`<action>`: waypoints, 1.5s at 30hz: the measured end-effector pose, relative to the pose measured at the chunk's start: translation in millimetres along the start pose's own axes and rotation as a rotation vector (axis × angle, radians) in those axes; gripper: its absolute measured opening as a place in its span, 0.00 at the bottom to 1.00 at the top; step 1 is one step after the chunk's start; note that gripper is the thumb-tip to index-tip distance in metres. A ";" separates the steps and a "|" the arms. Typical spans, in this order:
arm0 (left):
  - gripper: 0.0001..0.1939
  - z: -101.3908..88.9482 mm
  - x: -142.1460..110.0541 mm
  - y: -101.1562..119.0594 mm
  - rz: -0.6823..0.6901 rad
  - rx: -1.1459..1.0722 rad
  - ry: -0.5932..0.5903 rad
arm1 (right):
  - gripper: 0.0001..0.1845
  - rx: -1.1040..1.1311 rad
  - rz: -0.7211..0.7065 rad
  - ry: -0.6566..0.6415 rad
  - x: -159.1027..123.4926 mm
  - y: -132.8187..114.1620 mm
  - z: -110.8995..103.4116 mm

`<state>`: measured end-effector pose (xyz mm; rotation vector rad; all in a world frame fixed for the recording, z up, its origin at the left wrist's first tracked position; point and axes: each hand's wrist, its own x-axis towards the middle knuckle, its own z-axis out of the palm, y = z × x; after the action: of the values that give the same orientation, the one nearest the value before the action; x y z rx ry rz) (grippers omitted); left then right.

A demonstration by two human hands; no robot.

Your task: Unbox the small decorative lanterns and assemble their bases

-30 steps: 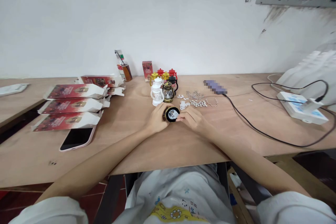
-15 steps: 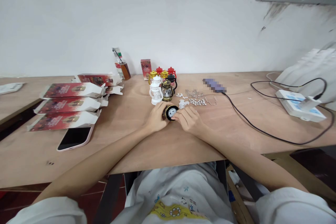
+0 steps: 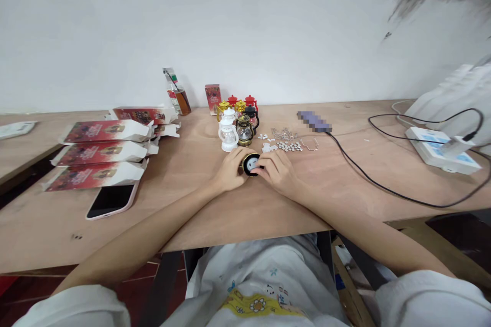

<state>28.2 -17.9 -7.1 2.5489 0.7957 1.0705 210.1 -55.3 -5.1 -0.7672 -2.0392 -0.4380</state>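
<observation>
My left hand [image 3: 231, 171] is wrapped round a small dark lantern with a gold rim [image 3: 251, 164], lying with its round base towards me. A white inset with dark slots shows in that base. My right hand [image 3: 279, 172] has its fingers bent and its thumb and fingertips together at the right side of the base. Whatever those fingertips pinch is too small to make out. Just beyond my hands are white plastic pieces [image 3: 269, 147], a cluster of button cells [image 3: 289, 146] and a heap of small metal parts [image 3: 284, 134].
Upright lanterns, among them a white one [image 3: 229, 134] and a bronze one [image 3: 244, 130], stand behind my hands. Red boxes [image 3: 92, 154] and a phone [image 3: 111, 200] lie left. A bottle [image 3: 179, 99] stands near the wall. A black cable [image 3: 368, 181] and power strip [image 3: 441, 150] are right.
My right fingers have shifted slightly over the lantern's base, the thumb now reaching further across it. My left hand keeps its hold. The view has moved a little.
</observation>
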 end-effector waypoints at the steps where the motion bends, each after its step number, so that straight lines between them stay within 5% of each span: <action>1: 0.26 0.1 -0.1 -0.6 0.003 0.001 0.001 | 0.08 0.044 0.048 0.019 0.2 -0.3 -0.5; 6: 0.27 1.0 -1.1 -3.4 0.004 0.046 0.001 | 0.22 0.339 0.256 -0.008 2.5 0.9 -0.5; 16: 0.29 0.0 -2.0 0.8 -0.072 0.183 -0.010 | 0.13 0.620 0.449 0.011 5.7 -0.8 2.7; 20: 0.30 -1.1 -1.8 -0.1 -0.085 0.173 -0.023 | 0.13 0.604 0.443 0.024 3.8 1.5 4.3; 24: 0.28 -2.0 -1.8 -0.2 -0.122 0.146 0.009 | 0.08 0.500 0.252 -0.019 2.4 9.4 1.1; 27: 0.26 -1.8 -1.7 0.0 -0.158 0.153 0.022 | 0.15 0.481 0.150 -0.057 2.1 16.3 -0.6; 34: 0.27 -0.5 -0.9 0.8 -0.178 0.150 0.046 | 0.16 0.497 0.330 -0.029 3.0 21.7 -0.6; 45: 0.28 -0.6 -1.6 0.9 -0.164 0.168 0.024 | 0.16 0.543 0.354 -0.026 1.9 20.3 0.1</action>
<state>27.3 -19.5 -7.2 2.5549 1.1239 1.0233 222.7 -39.4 -3.2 -0.7666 -1.8642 0.3187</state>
